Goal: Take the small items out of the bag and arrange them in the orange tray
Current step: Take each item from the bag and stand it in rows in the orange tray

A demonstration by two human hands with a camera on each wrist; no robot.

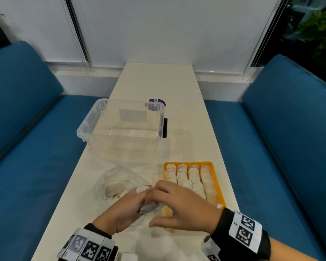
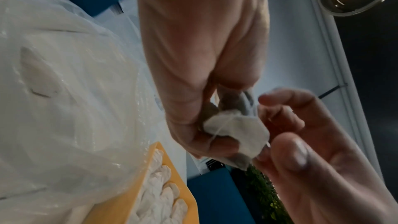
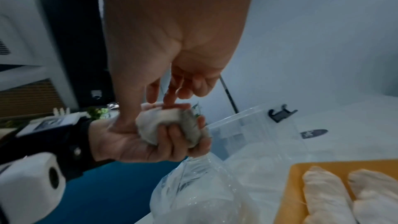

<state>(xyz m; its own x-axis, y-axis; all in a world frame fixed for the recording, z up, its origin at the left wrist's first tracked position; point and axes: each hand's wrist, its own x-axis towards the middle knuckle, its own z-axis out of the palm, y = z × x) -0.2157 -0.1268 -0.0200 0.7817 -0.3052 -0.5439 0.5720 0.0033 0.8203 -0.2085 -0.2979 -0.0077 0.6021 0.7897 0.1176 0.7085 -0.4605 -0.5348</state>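
Observation:
Both hands meet over the white table's near end, just left of the orange tray (image 1: 217, 178). My left hand (image 1: 139, 202) curls its fingers round a small white and grey pouch (image 1: 150, 207). My right hand (image 1: 158, 196) pinches the same pouch from above. The right wrist view shows the left hand (image 3: 172, 135) cupping the pouch (image 3: 163, 122) and the right hand (image 3: 170, 98) nipping its top. In the left wrist view the pouch (image 2: 239, 130) sits between both hands. Rows of white pouches (image 1: 192, 178) fill the tray. The clear bag (image 1: 119, 178) lies left of it with more inside.
An open clear plastic box (image 1: 120, 129) with a black clip (image 1: 165, 128) stands beyond the bag and tray. A purple round sticker (image 1: 157, 103) lies behind it. Blue benches (image 1: 26, 129) flank the narrow table on both sides.

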